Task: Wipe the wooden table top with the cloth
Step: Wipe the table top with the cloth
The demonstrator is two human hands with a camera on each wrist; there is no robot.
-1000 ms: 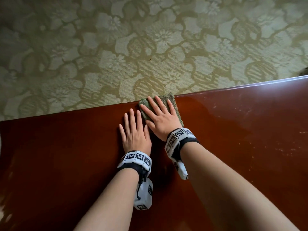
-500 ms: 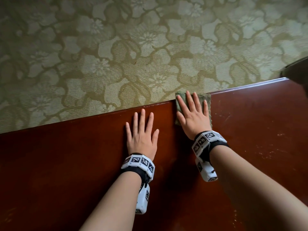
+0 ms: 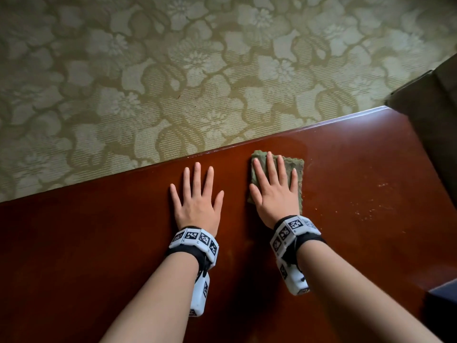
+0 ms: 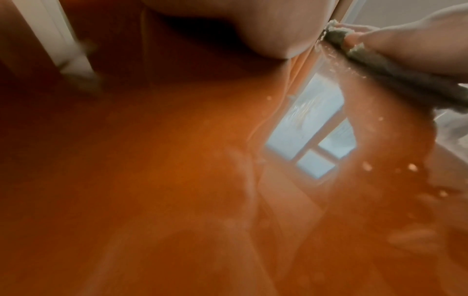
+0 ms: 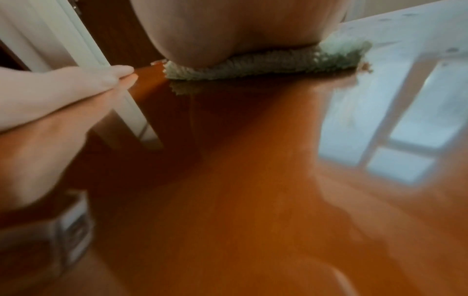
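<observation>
Hands first: your right hand [image 3: 274, 194] lies flat with straight fingers pressing the green cloth [image 3: 298, 169] onto the wooden worktop [image 3: 99, 243], near its far edge. Your left hand [image 3: 196, 204] sits just beside it at 9 o'clock, palm down, fingers spread on bare wood, holding nothing. Pale specks [image 3: 371, 211] dot the surface at 3 o'clock of the cloth. Beyond the far edge, at 12 o'clock, floral carpet [image 3: 173, 70] covers the floor.
</observation>
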